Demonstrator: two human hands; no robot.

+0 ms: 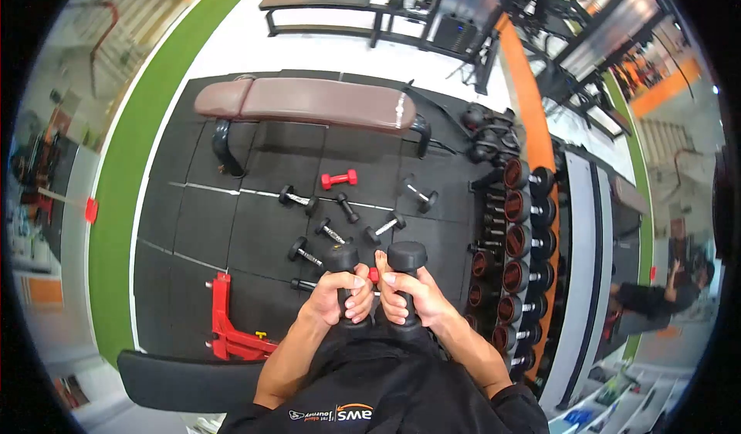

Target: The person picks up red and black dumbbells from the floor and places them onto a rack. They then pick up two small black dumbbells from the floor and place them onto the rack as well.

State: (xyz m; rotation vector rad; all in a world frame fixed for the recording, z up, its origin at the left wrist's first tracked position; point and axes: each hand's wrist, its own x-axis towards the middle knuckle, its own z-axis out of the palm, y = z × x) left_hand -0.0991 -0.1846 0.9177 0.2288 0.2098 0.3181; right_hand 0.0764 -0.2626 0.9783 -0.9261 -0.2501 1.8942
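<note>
My left hand (344, 293) is wrapped round the handle of a black dumbbell (340, 258), held upright in front of my body. Beside it, my right hand (407, 291) grips a second black dumbbell (407, 256), also upright. The two dumbbells are close together, with a narrow gap between their upper heads. Below them on the floor, a small red dumbbell end (373, 275) shows between my hands, partly hidden. Several black dumbbells with metal handles lie just beyond, among them one (331, 232) near the left dumbbell and one (385, 228) near the right.
A red dumbbell (340, 179) lies farther out, before a brown padded bench (309, 103). To the right stands a rack (515, 241) of round-headed dumbbells alongside a mirror (617, 225). A red metal frame (221, 318) and a black pad (185, 380) are at lower left.
</note>
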